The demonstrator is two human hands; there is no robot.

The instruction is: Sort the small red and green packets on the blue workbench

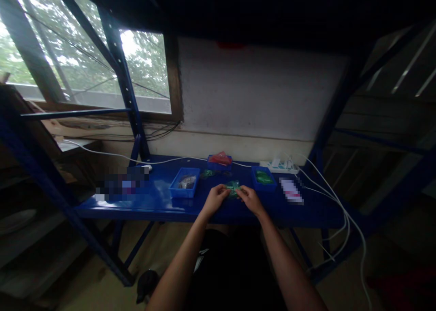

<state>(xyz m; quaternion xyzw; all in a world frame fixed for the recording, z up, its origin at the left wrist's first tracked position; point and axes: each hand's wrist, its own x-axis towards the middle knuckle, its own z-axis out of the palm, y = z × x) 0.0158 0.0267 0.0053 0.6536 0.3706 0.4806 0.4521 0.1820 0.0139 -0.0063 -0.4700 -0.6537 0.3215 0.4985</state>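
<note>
Between my two hands, just above the front part of the blue table, is a green see-through plastic bag [233, 188]. My left hand [217, 198] pinches its left side with thumb and fingers. On the right side, my right hand [250, 199] grips it in the same way. Whatever the bag may contain is too small to make out. A blue bin [173, 191] holding small clear packets stands to the left. To the right is another blue bin [267, 187] with green plastic bags in it. Behind the hands lies a small green packet [207, 174].
A third blue bin [223, 167] with a red plastic bag [220, 158] stands at the back of the table [143, 205]. A power strip [279, 167] with white cables [335, 195] lies at back right. Blurred-out items occupy both sides. Blue rack posts [127, 86] frame the table.
</note>
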